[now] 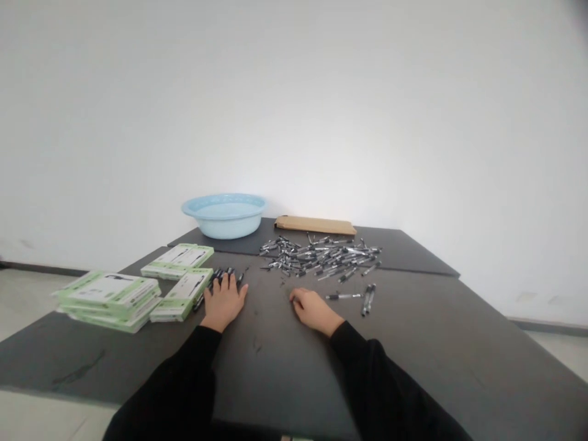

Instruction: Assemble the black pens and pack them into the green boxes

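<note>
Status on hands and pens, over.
Left hand spread over dark pens. Right hand curled, near three loose pens. Pen pile beyond. Boxes close by left hand.

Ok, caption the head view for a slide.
Left hand over grouped pens beside green-white boxes, right hand near three loose pens on a dark table.

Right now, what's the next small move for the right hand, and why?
Probably slide the right hand over to the single loose pen: it lies close by, apart from the heap of pens, while the left hand is spread over other pens beside a green-and-white box.
</note>
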`<state>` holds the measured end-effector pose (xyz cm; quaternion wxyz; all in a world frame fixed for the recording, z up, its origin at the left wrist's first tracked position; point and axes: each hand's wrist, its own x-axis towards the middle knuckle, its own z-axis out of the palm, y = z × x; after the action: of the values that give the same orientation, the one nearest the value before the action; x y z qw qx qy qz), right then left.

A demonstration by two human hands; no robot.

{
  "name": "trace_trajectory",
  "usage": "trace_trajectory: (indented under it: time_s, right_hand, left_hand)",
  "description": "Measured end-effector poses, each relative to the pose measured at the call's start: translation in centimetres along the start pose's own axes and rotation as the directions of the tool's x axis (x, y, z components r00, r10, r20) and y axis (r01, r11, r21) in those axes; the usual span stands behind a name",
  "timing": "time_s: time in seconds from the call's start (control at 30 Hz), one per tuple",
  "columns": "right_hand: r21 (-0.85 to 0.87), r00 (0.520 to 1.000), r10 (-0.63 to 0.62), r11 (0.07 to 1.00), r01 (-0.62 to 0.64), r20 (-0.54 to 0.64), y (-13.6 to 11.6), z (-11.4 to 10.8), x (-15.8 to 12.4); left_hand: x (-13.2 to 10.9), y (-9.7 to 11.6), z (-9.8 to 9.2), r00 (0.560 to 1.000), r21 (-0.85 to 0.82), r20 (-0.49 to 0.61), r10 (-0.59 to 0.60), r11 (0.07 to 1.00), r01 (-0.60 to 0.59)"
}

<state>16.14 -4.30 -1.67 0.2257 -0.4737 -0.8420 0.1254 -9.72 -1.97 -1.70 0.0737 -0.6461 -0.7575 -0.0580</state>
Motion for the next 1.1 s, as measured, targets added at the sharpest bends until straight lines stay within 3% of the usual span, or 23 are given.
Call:
trace_trajectory:
  time_s: [0.2, 0.27, 0.33, 0.4, 0.47, 0.57, 0.6, 0.67, 0.77, 0.9, 0.97, 1.1]
  right_hand:
    - [0.039, 0.999, 0.028, 0.999, -0.027, -0.021, -0.1, 0.6, 0.1]
    - [0.054, 0.999, 0.026, 0.998, -0.024, -0.033, -0.1, 0.8, 0.1]
    - [0.072, 0.999, 0.02, 0.997, -0.017, -0.041, 0.1, 0.8, 0.2]
    - [0.117, 0.997, 0.033, 0.993, -0.025, -0.07, 0.5, 0.3, 0.6]
    - [0.174, 0.988, 0.075, 0.983, -0.052, -0.132, 1.2, -0.9, 1.6]
    - [0.186, 0.968, 0.131, 0.978, -0.091, -0.215, 2.9, -3.7, 4.1]
    - [0.153, 0.966, 0.14, 0.982, -0.108, -0.218, 3.7, -4.7, 5.2]
    - [0.015, 0.962, 0.19, 0.982, -0.191, -0.196, 5.6, -6.6, 7.8]
    - [-0.071, 0.943, 0.265, 0.956, -0.284, -0.199, 9.0, -8.5, 12.1]
    - [-0.182, 0.911, 0.362, 0.9, -0.397, -0.198, 13.4, -9.2, 17.8]
    - [-0.227, 0.885, 0.411, 0.861, -0.456, -0.218, 15.1, -9.1, 20.1]
    - [-0.283, 0.847, 0.475, 0.8, -0.529, -0.238, 17.5, -8.0, 23.1]
  left_hand:
    - [-0.2, 0.0, 0.4, 0.999, -0.007, -0.039, 0.001, 1.0, -0.001]
    - [0.0, 0.1, 0.1, 0.99, -0.033, -0.138, -0.006, 0.999, 0.002]
    - [0.2, 0.6, -0.8, 0.95, -0.082, -0.312, 0.023, 0.995, -0.051]
    - [0.1, 1.7, -2.1, 0.864, -0.128, -0.482, 0.147, 0.964, -0.235]
    - [-0.6, 3.5, -3.3, 0.724, -0.13, -0.551, 0.414, 0.815, -0.565]
    - [-2.3, 6.7, -3.6, 0.503, -0.085, -0.482, 0.717, 0.533, -0.842]
    - [-2.8, 7.7, -3.3, 0.45, -0.09, -0.446, 0.774, 0.461, -0.883]
    - [-3.4, 9.0, -2.3, 0.396, -0.139, -0.397, 0.828, 0.372, -0.918]
    - [-3.4, 9.3, -0.9, 0.378, -0.255, -0.363, 0.852, 0.299, -0.919]
    - [-2.7, 8.4, -0.4, 0.451, -0.4, -0.376, 0.81, 0.297, -0.867]
    - [-2.5, 8.3, -0.2, 0.464, -0.432, -0.371, 0.804, 0.293, -0.853]
    - [-2.4, 8.9, 1.7, 0.397, -0.399, -0.371, 0.839, 0.242, -0.884]
